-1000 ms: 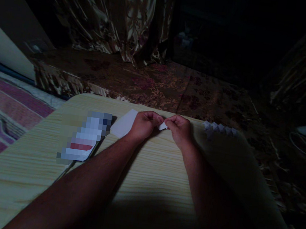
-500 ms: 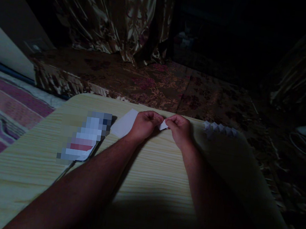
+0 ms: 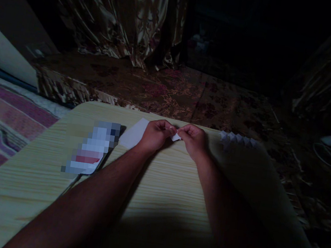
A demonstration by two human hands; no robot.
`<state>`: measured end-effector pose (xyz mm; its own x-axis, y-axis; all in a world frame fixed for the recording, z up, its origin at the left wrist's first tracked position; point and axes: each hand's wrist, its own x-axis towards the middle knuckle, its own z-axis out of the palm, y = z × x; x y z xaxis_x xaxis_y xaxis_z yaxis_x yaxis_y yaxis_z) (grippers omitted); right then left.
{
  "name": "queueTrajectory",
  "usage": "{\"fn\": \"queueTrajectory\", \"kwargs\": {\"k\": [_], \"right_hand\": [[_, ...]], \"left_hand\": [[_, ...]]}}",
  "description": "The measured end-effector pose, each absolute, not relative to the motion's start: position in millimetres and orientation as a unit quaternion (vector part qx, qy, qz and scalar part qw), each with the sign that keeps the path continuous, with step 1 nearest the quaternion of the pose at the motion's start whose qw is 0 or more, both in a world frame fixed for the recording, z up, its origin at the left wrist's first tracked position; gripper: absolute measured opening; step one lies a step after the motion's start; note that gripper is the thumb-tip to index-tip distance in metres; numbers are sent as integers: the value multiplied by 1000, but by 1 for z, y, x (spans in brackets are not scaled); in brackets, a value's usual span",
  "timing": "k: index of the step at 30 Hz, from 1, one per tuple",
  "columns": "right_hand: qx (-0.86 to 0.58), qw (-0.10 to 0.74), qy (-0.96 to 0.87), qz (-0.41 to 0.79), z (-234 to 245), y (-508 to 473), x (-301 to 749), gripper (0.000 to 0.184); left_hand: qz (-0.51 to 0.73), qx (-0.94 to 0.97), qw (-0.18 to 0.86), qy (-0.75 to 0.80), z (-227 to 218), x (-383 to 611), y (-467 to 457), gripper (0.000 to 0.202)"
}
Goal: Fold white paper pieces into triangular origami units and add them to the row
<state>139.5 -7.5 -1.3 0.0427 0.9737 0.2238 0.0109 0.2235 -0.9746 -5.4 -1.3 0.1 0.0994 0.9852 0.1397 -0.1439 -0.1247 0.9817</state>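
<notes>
Near the far edge of a pale wooden table (image 3: 168, 190), my two hands meet over a small piece of white paper (image 3: 176, 137). My left hand (image 3: 157, 134) pinches its left side between thumb and fingers. From the other side, my right hand (image 3: 193, 139) pinches it too, and the fingers hide much of the paper. Sheets of white paper (image 3: 133, 134) lie just left of my left hand. To the right of my right hand stands a row of several small folded white paper pieces (image 3: 239, 139), dim in the shadow.
A phone (image 3: 96, 149) with a blurred-out screen lies on the left of the table, a cable running from its near end. Beyond the table is a ledge under patterned cloth (image 3: 170, 90). A bed with a striped cover (image 3: 9, 114) is at the left.
My right fingertips have shifted very slightly on the small paper, and a little less of it shows. Everything else looks the same.
</notes>
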Motion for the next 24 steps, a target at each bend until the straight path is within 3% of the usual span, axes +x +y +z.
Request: {"fn": "queueTrajectory", "kwargs": {"k": [11, 15, 24], "right_hand": [[-449, 586, -510, 440, 0, -6, 141, 14], [-449, 570, -523, 447, -3, -5, 141, 15], [-466, 547, -551, 424, 2, -9, 140, 11]], "left_hand": [[530, 526, 544, 383, 5, -3, -6, 35], [538, 539, 512, 397, 6, -3, -6, 21], [525, 559, 479, 426, 5, -4, -5, 16]]}}
